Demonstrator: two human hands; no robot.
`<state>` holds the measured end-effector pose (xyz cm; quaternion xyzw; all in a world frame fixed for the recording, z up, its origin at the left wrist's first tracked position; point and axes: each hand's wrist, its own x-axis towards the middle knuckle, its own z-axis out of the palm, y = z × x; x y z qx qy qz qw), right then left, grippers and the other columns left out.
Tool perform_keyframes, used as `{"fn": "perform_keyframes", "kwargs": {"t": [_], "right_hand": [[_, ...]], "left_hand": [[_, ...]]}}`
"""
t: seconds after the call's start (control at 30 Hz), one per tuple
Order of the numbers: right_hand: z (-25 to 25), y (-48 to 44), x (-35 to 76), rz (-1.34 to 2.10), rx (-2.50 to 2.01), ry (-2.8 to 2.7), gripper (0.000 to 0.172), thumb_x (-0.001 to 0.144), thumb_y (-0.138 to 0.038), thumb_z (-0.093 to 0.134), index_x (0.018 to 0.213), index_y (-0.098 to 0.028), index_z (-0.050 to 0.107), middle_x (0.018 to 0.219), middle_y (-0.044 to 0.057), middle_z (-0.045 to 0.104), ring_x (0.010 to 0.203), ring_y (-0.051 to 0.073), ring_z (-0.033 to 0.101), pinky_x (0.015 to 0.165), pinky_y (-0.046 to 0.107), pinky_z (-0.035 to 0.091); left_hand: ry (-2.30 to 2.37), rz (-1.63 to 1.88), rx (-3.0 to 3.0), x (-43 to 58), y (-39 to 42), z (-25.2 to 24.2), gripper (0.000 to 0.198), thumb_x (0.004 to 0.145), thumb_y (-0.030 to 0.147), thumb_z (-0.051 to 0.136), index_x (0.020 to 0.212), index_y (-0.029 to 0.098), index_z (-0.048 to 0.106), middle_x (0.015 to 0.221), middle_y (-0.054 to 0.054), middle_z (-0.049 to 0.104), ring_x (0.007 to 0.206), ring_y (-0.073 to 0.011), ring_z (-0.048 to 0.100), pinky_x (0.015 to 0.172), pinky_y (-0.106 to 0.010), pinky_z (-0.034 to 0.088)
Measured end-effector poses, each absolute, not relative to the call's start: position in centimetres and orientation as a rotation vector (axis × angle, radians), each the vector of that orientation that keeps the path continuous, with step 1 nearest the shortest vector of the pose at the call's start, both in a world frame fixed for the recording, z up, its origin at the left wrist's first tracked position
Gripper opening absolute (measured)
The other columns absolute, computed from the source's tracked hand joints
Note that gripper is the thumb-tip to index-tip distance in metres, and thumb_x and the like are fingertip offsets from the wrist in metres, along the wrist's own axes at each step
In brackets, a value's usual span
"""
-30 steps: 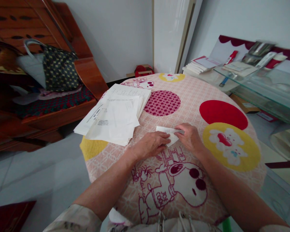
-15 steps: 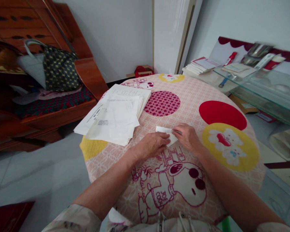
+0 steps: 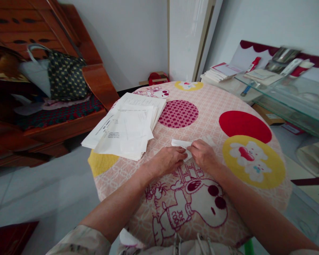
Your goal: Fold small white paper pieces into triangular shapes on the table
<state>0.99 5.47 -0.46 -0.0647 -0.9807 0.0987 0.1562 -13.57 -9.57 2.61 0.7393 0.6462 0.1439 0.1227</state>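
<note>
A small white piece of paper point(image 3: 179, 142) lies on the patterned tablecloth between my two hands, partly covered by my fingers. It looks folded. My left hand point(image 3: 168, 161) holds its near left part down, fingers bent and close together. On the right side, my right hand point(image 3: 203, 153) pinches the paper with thumb and fingers, almost touching the left fingertips. To the left of the hands sits a stack of printed white sheets point(image 3: 127, 129), loosely piled near the table edge.
The round table's cloth point(image 3: 210, 101) has coloured circles and a cartoon dog. At right stands a glass shelf point(image 3: 287, 94) near the table, with papers point(image 3: 218, 72) and metal bowls point(image 3: 284, 56). A wooden bench point(image 3: 55, 125) with a patterned bag point(image 3: 66, 74) stands left.
My right hand has shifted slightly left, closer to my left fingers. Less of the small paper shows between them now. My left hand and the stack stay in place.
</note>
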Motion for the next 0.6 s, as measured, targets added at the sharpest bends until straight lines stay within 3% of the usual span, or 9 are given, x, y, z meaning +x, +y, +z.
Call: {"fn": "perform_keyframes", "kwargs": {"t": [0.3,0.43,0.5,0.6], "right_hand": [[-1.4,5.1,0.8,0.132,-0.098,-2.796,0.026,0.095,-0.010,0.052,0.087,-0.017,0.075,0.082,0.010,0.063,0.081,0.023,0.052,0.071,0.034,0.042],[-1.6,5.2,0.9,0.146,-0.050,-2.755,0.024,0.095,-0.010,0.052,0.087,-0.017,0.074,0.080,0.009,0.061,0.079,0.022,0.050,0.070,0.033,0.042],[-1.6,5.2,1.0,0.163,-0.032,-2.744,0.024,0.094,-0.010,0.051,0.089,-0.017,0.073,0.080,0.009,0.060,0.079,0.022,0.049,0.070,0.033,0.041],[-1.5,5.2,1.1,0.210,-0.008,-2.723,0.024,0.092,-0.008,0.050,0.086,-0.014,0.073,0.082,0.010,0.060,0.082,0.023,0.051,0.071,0.034,0.043]], "left_hand": [[2.034,0.213,2.169,-12.5,-9.8,2.2,0.016,0.093,0.013,0.052,0.087,0.014,0.067,0.093,-0.008,0.073,0.083,-0.0210,0.070,0.072,-0.031,0.054],[2.203,0.379,2.103,-12.0,-9.9,2.2,0.017,0.095,0.015,0.052,0.087,0.014,0.067,0.083,-0.007,0.070,0.076,-0.0199,0.068,0.070,-0.031,0.055],[2.232,0.581,2.104,-12.0,-9.8,2.1,0.017,0.095,0.013,0.050,0.098,0.014,0.067,0.092,-0.008,0.071,0.086,-0.0202,0.069,0.078,-0.032,0.057],[2.178,0.761,2.185,-12.2,-9.5,1.4,0.034,0.093,0.006,0.047,0.123,0.013,0.060,0.124,-0.013,0.068,0.117,-0.0218,0.064,0.099,-0.036,0.055]]}}
